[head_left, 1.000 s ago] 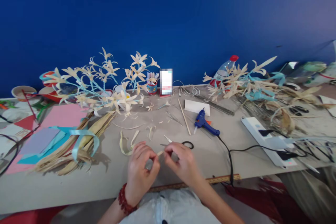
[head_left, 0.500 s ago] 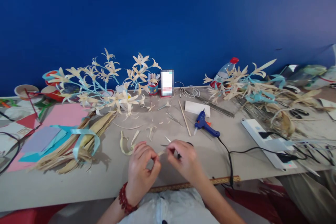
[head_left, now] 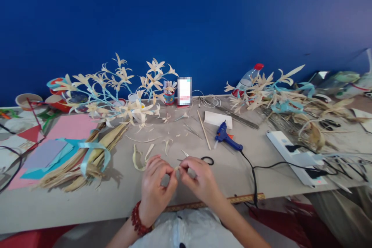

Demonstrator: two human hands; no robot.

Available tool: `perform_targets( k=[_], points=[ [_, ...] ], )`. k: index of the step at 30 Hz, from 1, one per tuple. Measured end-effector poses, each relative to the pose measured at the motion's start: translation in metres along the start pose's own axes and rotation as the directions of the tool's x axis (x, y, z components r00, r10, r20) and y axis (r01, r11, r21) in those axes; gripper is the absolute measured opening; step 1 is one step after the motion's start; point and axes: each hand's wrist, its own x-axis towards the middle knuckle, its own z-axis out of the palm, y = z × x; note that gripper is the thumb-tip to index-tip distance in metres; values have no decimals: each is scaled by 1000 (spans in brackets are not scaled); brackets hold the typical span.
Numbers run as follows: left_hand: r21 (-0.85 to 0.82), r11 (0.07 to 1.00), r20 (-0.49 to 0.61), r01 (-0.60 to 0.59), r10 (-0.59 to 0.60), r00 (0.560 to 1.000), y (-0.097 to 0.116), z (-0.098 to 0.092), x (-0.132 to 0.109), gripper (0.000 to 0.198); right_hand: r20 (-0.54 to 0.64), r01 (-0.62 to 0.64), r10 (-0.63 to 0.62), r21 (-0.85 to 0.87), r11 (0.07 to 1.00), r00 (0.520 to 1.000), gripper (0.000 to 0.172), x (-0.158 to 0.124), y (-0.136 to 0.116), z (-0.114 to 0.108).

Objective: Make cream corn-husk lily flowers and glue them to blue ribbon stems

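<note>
Above the near part of the table, my left hand and my right hand almost meet at the fingertips. Both are closed in a pinch on a small pale husk strip, mostly hidden by the fingers. Just beyond the right hand lie scissors, partly covered by it. A curled pale husk strip rests beside the left hand, and a thin petal-like piece lies farther back. A blue glue gun is on the table to the right of the hands.
Pale flowers on blue stems stand at the back left. A bundle of dried husks lies on coloured paper. To the right are a power strip with cables, a bottle and more flowers. A stick lies mid-table.
My right hand has moved left, bringing its fingertips close to my left hand's. More of the scissors' handle shows now. The left hand has hardly moved.
</note>
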Motion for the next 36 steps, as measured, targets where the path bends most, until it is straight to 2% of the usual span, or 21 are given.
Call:
perform_targets(
  k=[4,6,7,9,12,14,17,18,19,21,23,25,26,29,34,36],
  points=[
    [-17,1000,-59,27,-28,998,-4,-1,-3,15,-114,-17,6,-95,995,993,10,-3,12,-10],
    [-65,996,-64,65,-69,996,-6,-1,-3,13,-143,-32,21,-78,996,990,12,-3,14,-17],
    [-108,988,-40,106,-111,993,-7,-2,-2,14,-117,-19,14,-41,999,993,16,-2,12,-20],
    [-234,943,67,235,-225,972,-6,-2,0,17,5,33,-34,68,997,999,28,2,6,-27],
    [-444,779,262,443,-360,895,-5,-3,2,20,209,69,-114,208,976,971,39,9,-5,-33],
    [-540,649,371,536,-388,844,-5,-2,2,19,271,41,-117,269,962,956,31,12,-7,-34],
    [-615,458,518,641,-378,767,-7,0,1,17,303,-99,-29,398,912,952,9,12,-1,-28],
    [-628,394,564,671,-364,741,-8,1,1,17,317,-181,25,472,863,948,3,10,3,-24],
    [-637,342,595,691,-351,723,-8,2,1,18,337,-273,89,552,788,937,7,9,6,-20],
    [-649,333,585,684,-355,729,-9,4,1,19,399,-447,218,682,578,891,18,6,12,-13],
    [-645,445,483,622,-393,782,-9,4,2,17,465,-557,312,736,384,829,26,5,15,-7],
    [-612,565,392,553,-390,833,-9,2,3,17,505,-612,372,741,276,779,30,5,16,-4],
    [-598,599,384,533,-370,846,-9,2,3,17,513,-625,394,743,242,763,31,5,16,-3],
    [-608,597,414,523,-323,851,-10,1,5,14,502,-625,434,752,210,748,32,6,14,-3],
    [-712,399,459,577,-357,813,-7,7,4,13,466,-583,414,781,222,782,36,3,12,-8],
    [-728,368,448,578,-383,808,-6,8,3,12,466,-577,406,788,213,786,32,1,10,-8]
  ],
)
